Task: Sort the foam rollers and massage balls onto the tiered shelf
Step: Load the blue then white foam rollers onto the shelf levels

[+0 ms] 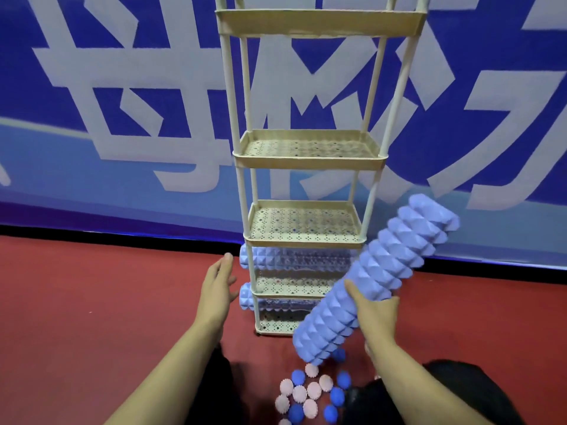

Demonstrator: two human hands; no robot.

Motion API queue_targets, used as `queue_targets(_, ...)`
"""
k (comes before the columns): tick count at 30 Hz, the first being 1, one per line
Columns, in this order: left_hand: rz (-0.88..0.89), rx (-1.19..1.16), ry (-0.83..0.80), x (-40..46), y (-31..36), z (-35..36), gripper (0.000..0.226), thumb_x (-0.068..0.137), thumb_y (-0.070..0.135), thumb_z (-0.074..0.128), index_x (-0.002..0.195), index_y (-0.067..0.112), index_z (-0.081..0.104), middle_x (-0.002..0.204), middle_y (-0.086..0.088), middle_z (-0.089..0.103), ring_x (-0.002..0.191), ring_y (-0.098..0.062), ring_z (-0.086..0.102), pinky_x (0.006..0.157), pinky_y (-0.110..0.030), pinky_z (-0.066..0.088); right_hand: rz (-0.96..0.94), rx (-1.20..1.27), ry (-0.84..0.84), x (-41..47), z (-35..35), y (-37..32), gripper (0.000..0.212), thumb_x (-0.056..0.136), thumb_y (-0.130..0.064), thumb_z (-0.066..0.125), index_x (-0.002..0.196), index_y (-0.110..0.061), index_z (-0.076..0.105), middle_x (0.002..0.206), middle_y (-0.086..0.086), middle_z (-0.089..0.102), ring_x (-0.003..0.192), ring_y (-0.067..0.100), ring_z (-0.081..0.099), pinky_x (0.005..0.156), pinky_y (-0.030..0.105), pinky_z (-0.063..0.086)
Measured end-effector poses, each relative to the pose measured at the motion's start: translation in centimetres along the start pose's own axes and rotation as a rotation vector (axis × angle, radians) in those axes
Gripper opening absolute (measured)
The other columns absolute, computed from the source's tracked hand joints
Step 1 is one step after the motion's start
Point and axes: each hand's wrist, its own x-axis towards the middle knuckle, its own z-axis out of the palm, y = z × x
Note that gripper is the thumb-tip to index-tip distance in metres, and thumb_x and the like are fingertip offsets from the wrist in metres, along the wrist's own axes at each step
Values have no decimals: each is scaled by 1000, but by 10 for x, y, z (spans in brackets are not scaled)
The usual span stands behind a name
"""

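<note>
A tall beige tiered shelf [306, 162] with perforated trays stands on the red floor against the wall. One purple ridged foam roller [276, 260] lies on a lower tier, and another foam roller [247, 300] lies on the tier beneath it; both stick out to the left. My right hand [372, 314] grips a third purple foam roller [386, 271], held slanted in front of the shelf's right side. My left hand [219, 286] hovers with straight fingers just left of the shelf, holding nothing. Several pink and blue spiky massage balls [310, 394] lie on the floor near my knees.
A blue wall banner with large white characters [122, 118] runs behind the shelf. Red floor [92, 302] stretches to the left and right. My dark-clothed knees [445, 381] frame the balls. The two middle trays and the top tray hold nothing visible.
</note>
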Motion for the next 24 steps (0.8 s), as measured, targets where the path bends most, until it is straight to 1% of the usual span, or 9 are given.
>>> queue_targets(3,-46,23,15,20,-21,7,44,104,52,45,136,23,50,132,2,57,121,-19,58,85,-33,49,106,253,34,3,20,15,69,55,-61,81,105,-15,71,98,9,76,77,21,68,72,40,55)
queue_targets(5,-64,38,23,36,-35,9,36,103,53,45,129,29,51,130,3,59,117,-16,59,90,-35,48,174,454,49,7,34,21,63,61,-51,85,113,-19,70,107,5,76,89,25,71,80,45,56)
queue_targets(7,-88,53,29,53,-49,11,36,102,55,47,128,31,51,133,3,58,118,-15,59,99,-38,45,324,621,89,12,49,27,55,68,-42,88,115,-20,69,106,-2,76,92,21,72,84,42,57)
queue_targets(11,-165,81,14,78,-72,19,70,89,67,58,144,25,45,142,6,52,126,-16,53,108,-42,41,499,858,107,21,76,33,50,79,-33,84,123,-22,66,112,-4,76,102,17,71,87,35,56)
queue_targets(13,-201,100,-18,89,-85,27,93,74,76,63,148,24,42,144,7,51,130,-16,53,112,-47,42,525,917,98,26,91,35,52,81,-36,82,128,-22,65,115,-5,75,109,17,70,81,32,55)
queue_targets(16,-228,109,-5,105,-96,38,86,81,69,65,149,24,38,147,5,49,129,-19,54,112,-52,42,522,997,95,33,112,37,50,85,-38,77,130,-22,64,119,-4,74,112,15,68,92,33,54)
queue_targets(18,-268,80,66,121,-99,46,86,84,62,67,152,23,31,143,2,49,117,-19,60,108,-53,45,511,1028,95,37,125,38,51,85,-40,77,131,-23,63,119,-5,74,113,14,68,102,36,51)
queue_targets(21,-373,-13,71,140,-97,58,95,81,57,76,152,25,21,134,-4,52,110,-25,62,99,-52,53,520,1051,86,41,146,40,53,83,-41,79,131,-26,63,118,-6,74,113,13,68,102,36,51)
queue_targets(24,-438,27,31,140,-109,68,104,69,60,85,146,21,26,126,-3,54,109,-27,61,91,-47,57,544,1066,67,43,161,37,39,86,-40,77,121,-26,66,119,-4,74,116,14,66,104,35,49)
